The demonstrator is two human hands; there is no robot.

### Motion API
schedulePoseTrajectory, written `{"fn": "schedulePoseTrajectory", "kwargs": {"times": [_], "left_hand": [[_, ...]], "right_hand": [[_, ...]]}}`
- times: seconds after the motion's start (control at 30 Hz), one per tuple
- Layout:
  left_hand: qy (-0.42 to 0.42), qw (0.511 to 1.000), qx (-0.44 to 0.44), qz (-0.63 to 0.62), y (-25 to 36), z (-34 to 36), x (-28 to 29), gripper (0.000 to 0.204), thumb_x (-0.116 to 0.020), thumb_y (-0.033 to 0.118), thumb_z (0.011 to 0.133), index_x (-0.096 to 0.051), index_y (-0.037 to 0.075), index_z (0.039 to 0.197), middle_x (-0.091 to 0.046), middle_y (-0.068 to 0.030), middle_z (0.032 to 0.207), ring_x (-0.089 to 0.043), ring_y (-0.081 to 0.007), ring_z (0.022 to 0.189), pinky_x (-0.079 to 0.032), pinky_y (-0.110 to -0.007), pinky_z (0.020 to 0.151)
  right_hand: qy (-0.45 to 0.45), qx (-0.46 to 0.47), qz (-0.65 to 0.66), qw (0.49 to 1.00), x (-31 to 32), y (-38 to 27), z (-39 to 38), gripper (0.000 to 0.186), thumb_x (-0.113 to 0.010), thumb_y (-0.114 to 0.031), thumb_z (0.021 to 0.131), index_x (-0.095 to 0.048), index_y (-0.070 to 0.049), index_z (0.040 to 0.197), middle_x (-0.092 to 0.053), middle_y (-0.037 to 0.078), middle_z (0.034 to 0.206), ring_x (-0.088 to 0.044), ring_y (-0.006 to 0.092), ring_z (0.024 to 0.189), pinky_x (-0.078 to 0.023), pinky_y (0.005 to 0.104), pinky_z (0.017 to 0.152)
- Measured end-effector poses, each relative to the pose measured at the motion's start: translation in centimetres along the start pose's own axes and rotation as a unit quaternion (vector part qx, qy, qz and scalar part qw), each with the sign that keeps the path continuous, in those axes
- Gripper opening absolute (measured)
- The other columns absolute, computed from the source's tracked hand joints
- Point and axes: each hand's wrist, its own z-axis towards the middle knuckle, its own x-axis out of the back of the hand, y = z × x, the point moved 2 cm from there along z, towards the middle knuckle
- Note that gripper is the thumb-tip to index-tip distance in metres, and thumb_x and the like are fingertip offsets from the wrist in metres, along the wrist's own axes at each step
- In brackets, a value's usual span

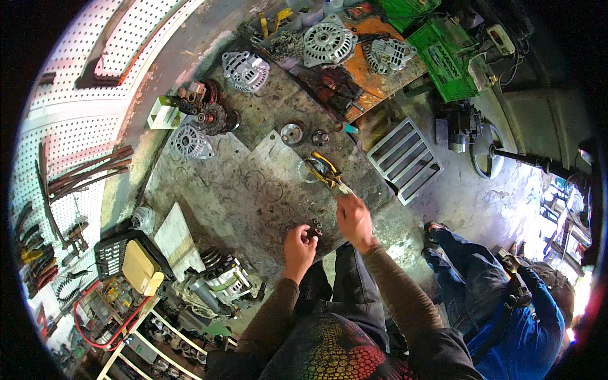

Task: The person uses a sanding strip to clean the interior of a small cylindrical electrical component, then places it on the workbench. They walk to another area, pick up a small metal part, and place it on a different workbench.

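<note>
Over the front of the stained workbench (253, 209), my right hand (356, 223) is closed around the near, metal end of yellow-and-black handled pliers (324, 170). The handles point away from me, over a small round ring on the bench. To its left, my left hand (299, 252) has its fingers pinched at a small dark reddish part (315, 233) by the bench's near edge. The fingers partly hide that part, so its kind is unclear. Beyond the pliers lie a round metal piece (292, 133) and a smaller dark round piece (320, 137).
Alternator housings (246, 71) and a rotor (215, 118) stand toward the back. A grey slatted frame (405, 159) lies right of the bench, green crates (446, 60) behind it. Another person in blue (516, 316) is at the lower right. An alternator (225, 282) sits lower left.
</note>
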Motion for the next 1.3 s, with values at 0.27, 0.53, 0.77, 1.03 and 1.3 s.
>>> {"fn": "schedulePoseTrajectory", "kwargs": {"times": [0.27,0.53,0.77,1.03,1.3], "left_hand": [[0.058,0.998,-0.01,0.032,-0.4,0.8,-3.9,0.042,-0.087,0.021,0.083,-0.065,0.003,0.114,-0.063,-0.0127,0.094,-0.065,-0.0295,0.074,-0.055,-0.043,0.074],[0.023,0.998,0.002,-0.056,-2.1,1.0,-2.8,0.028,-0.078,0.005,0.082,-0.065,0.005,0.107,-0.069,-0.016,0.095,-0.072,-0.0349,0.082,-0.055,-0.043,0.068],[0.08,0.987,-0.14,0.017,-0.2,4.8,3.0,0.032,-0.071,-0.005,0.086,-0.064,0.004,0.116,-0.068,-0.018,0.101,-0.068,-0.04,0.096,-0.055,-0.047,0.081],[0.069,0.987,-0.14,0.04,2.1,12.5,5.7,0.036,-0.072,-0.006,0.086,-0.065,0.005,0.119,-0.069,-0.013,0.097,-0.069,-0.0355,0.091,-0.056,-0.047,0.08],[0.084,0.978,-0.183,0.057,4.2,17.3,6.4,0.035,-0.071,-0.006,0.085,-0.064,0.003,0.118,-0.068,-0.0152,0.098,-0.068,-0.0372,0.093,-0.055,-0.048,0.082]], "right_hand": [[-0.108,0.067,-0.109,0.986,-6.8,1.5,-1.7,0.025,-0.066,-0.006,0.088,-0.066,-0.004,0.113,-0.057,0.015,0.108,-0.064,0.0365,0.101,-0.057,0.047,0.083],[-0.061,0.032,-0.044,0.997,-5.9,0.3,-3.6,0.017,-0.063,-0.006,0.09,-0.061,-0.003,0.107,-0.058,0.017,0.106,-0.064,0.0406,0.099,-0.056,0.0503,0.079],[-0.047,-0.017,-0.027,0.998,-8.8,-1.1,-5.9,0.034,-0.067,-0.008,0.089,-0.059,-0.008,0.122,-0.057,0.018,0.113,-0.067,0.0417,0.101,-0.059,0.0512,0.084],[-0.061,-0.095,-0.107,0.988,-10.8,-1.9,-5.7,0.028,-0.065,-0.008,0.09,-0.057,-0.005,0.117,-0.058,0.017,0.114,-0.067,0.0389,0.108,-0.061,0.0496,0.081],[-0.101,0.028,-0.231,0.967,-11.6,-2.4,-5.1,0.024,-0.066,-0.013,0.09,-0.059,-0.006,0.112,-0.057,0.015,0.104,-0.066,0.034,0.094,-0.06,0.0447,0.069]]}}
